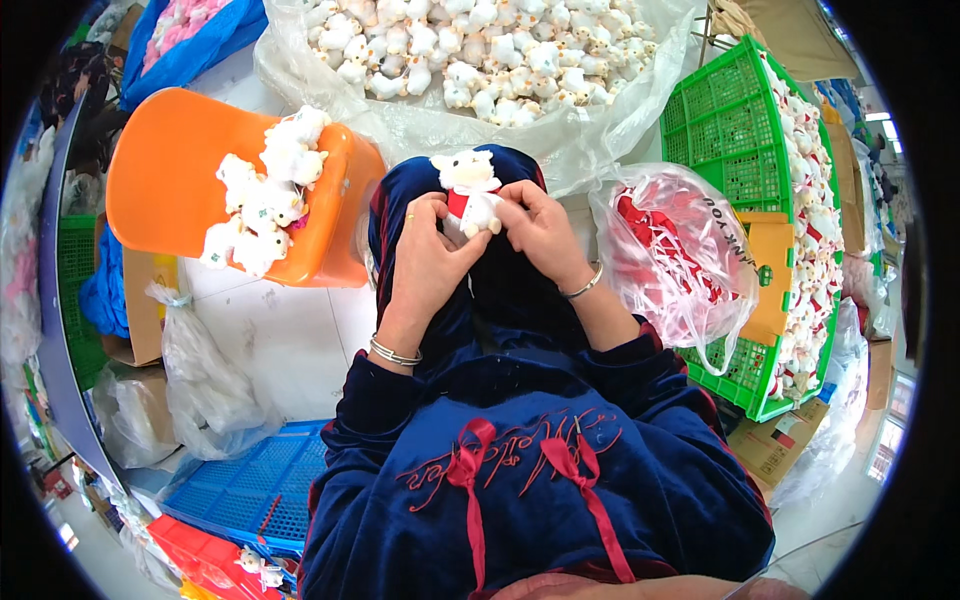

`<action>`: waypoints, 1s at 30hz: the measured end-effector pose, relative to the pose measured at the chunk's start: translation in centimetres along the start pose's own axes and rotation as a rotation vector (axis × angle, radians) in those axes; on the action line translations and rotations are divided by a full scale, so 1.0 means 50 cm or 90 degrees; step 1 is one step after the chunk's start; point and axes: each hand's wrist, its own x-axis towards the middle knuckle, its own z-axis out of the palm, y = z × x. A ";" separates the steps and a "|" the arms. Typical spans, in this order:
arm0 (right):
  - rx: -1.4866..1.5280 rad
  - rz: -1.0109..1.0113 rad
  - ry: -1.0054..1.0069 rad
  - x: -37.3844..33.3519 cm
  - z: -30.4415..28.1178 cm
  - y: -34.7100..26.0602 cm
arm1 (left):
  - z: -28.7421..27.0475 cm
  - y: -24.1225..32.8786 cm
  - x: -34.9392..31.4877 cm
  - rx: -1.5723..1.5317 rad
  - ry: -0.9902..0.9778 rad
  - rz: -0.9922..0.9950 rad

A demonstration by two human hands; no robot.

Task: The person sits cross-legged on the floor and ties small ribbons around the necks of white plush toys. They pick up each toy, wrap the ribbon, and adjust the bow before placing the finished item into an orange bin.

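Over my lap I hold a small white plush toy (468,172) upright between both hands. A red garment with a white strip at the neck wraps its body. My left hand (432,243) grips the toy's lower left side, fingers closed and thumb across its base. My right hand (543,236) is closed on the toy's right side, thumb and fingers pinched at the edge; whether they hold the garment or the body is hidden. To my right lies a clear plastic bag (735,265) filled with red and white cloth pieces.
An orange chair (165,185) at left carries several white plush toys (262,190). Ahead, a large clear plastic sack (420,130) holds a heap of white toys. A green crate (715,120) of toys in red stands at right. A blue crate (245,485) is at lower left.
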 end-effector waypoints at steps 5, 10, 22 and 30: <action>-0.128 -0.087 0.036 -0.007 0.037 0.001 | 0.020 -0.010 -0.021 -0.015 -0.039 -0.080; 0.021 -0.116 0.072 0.009 0.007 0.020 | 0.040 0.019 -0.007 -0.062 -0.057 0.096; 0.166 -0.147 0.473 -0.180 -0.617 -0.129 | -0.044 -0.087 0.039 -0.244 0.012 0.028; -0.602 0.234 0.380 -0.157 -0.542 0.265 | -0.197 -0.194 0.043 -0.046 0.087 -0.020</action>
